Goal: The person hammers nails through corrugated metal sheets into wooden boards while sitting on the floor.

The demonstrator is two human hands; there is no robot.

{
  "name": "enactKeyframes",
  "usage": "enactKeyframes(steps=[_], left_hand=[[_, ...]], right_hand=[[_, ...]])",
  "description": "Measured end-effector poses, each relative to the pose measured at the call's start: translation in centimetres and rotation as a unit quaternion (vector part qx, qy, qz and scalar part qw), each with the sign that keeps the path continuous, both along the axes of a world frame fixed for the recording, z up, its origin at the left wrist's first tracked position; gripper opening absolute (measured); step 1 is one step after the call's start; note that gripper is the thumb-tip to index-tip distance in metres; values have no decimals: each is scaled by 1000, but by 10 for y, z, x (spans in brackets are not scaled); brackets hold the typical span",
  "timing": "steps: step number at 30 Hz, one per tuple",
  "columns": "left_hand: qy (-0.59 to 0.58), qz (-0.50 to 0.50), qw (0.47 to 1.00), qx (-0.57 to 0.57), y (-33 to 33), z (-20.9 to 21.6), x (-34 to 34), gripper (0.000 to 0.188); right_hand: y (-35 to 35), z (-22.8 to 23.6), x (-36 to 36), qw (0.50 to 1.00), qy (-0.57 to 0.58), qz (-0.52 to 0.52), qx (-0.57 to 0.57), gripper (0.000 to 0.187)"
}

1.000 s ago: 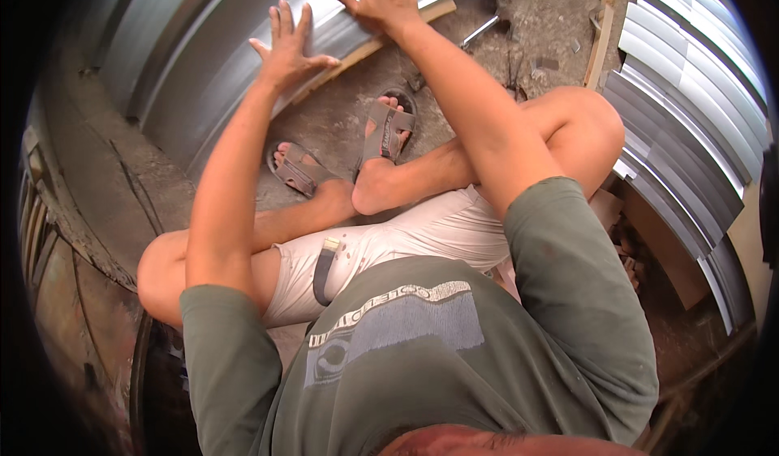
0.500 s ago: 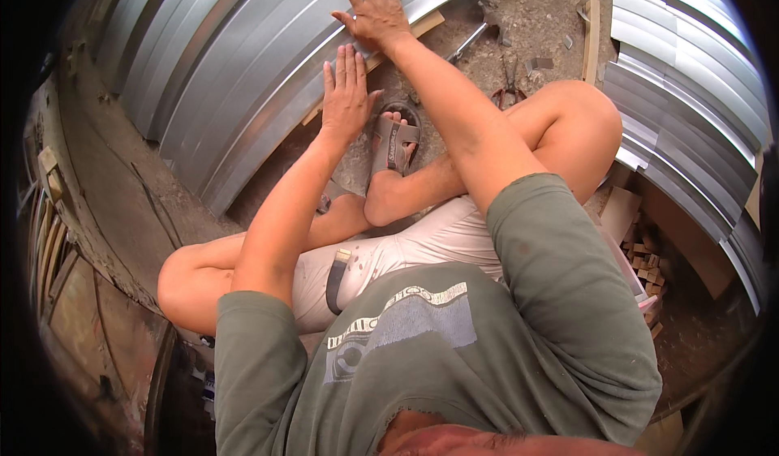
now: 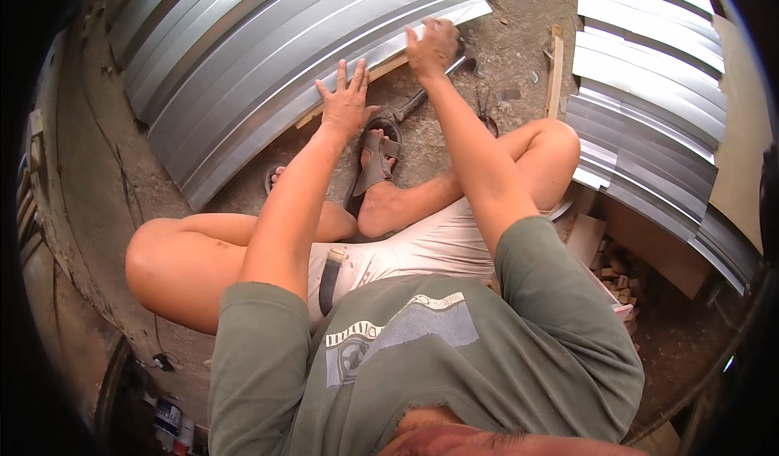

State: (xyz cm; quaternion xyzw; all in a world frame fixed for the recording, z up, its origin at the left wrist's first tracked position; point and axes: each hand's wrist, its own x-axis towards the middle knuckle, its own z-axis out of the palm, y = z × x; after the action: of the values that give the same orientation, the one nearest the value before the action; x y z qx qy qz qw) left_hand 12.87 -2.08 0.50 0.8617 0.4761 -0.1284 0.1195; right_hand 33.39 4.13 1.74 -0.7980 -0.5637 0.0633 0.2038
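Note:
A ribbed grey metal sheet lies ahead of me, with a thin wooden strip under its near edge. My left hand rests on that edge, fingers spread. Farther right along the same edge is my right hand, its bent fingers slightly blurred but apart, and it holds nothing that I can see. Below the right hand, on the ground, lies a hammer-like tool with a dark grip and metal shaft; its head is partly hidden. Part of a dark-handled hand tool shows beside my right forearm.
Overlapping shiny metal sheets stand at the right, near a wooden batten. Small wood blocks are heaped by my right side. Cans stand at the lower left. My crossed legs and sandals are close to the sheet.
My right hand has moved right along the sheet's edge, and its fingers have bent. The left hand stays at the edge with its fingers spread wider. The view has shifted somewhat.

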Motion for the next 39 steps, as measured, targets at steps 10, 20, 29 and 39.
enactKeyframes(steps=[10, 20, 29, 39], left_hand=[[21, -7, 999, -26, 4, 23, 21, 103], [74, 28, 996, -29, -3, 29, 14, 108], [63, 29, 997, -35, -3, 26, 28, 109], [69, 40, 996, -37, -3, 26, 30, 108]], right_hand=[[-86, -41, 47, 918, 205, -263, -214, 53], [-109, 68, 29, 825, 530, -185, -69, 14], [-99, 69, 38, 958, 172, 169, -157, 37], [-114, 9, 31, 957, 125, 195, -174, 45]])
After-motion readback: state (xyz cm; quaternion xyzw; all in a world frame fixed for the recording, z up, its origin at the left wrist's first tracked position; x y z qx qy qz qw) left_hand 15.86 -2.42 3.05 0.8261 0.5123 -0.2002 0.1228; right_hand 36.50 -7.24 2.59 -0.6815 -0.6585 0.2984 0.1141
